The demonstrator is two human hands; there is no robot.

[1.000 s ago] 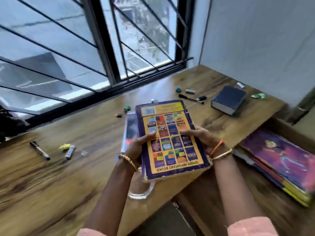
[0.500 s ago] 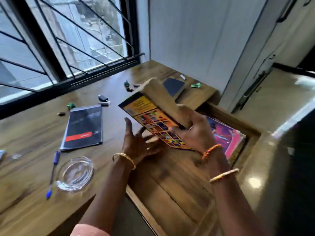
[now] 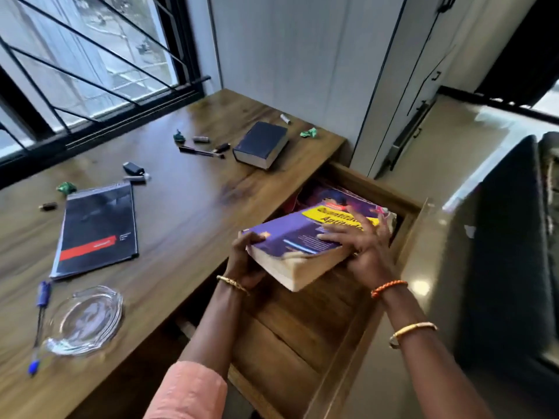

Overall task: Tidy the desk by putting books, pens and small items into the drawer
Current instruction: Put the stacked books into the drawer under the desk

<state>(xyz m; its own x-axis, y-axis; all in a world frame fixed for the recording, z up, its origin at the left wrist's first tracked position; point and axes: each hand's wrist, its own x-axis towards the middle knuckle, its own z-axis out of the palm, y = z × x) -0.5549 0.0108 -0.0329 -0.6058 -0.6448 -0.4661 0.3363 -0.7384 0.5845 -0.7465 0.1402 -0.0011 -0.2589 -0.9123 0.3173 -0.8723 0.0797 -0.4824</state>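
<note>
A thick purple book (image 3: 298, 237) with a yellow title band hangs tilted over the open wooden drawer (image 3: 302, 334). My left hand (image 3: 246, 261) grips its near left corner from below. My right hand (image 3: 361, 246) lies flat on its cover and wraps its right edge. Under the far end of the book, a purple-covered book (image 3: 335, 196) lies in the back of the drawer. On the desk (image 3: 187, 207) lie a black notebook with a red stripe (image 3: 96, 231), a thick dark blue book (image 3: 261, 145), a blue pen (image 3: 39, 325) and a black pen (image 3: 199, 152).
A glass ashtray (image 3: 84, 322) sits near the desk's front edge. Green paper scraps (image 3: 308, 133), a black lighter (image 3: 133, 168) and several small caps are scattered toward the window. A white cupboard stands behind the drawer, and a dark chair (image 3: 508, 237) is at the right.
The purple book has been turned over from back cover up to front cover up and carried right, from above the desk to over the drawer. My view swung right with it.
</note>
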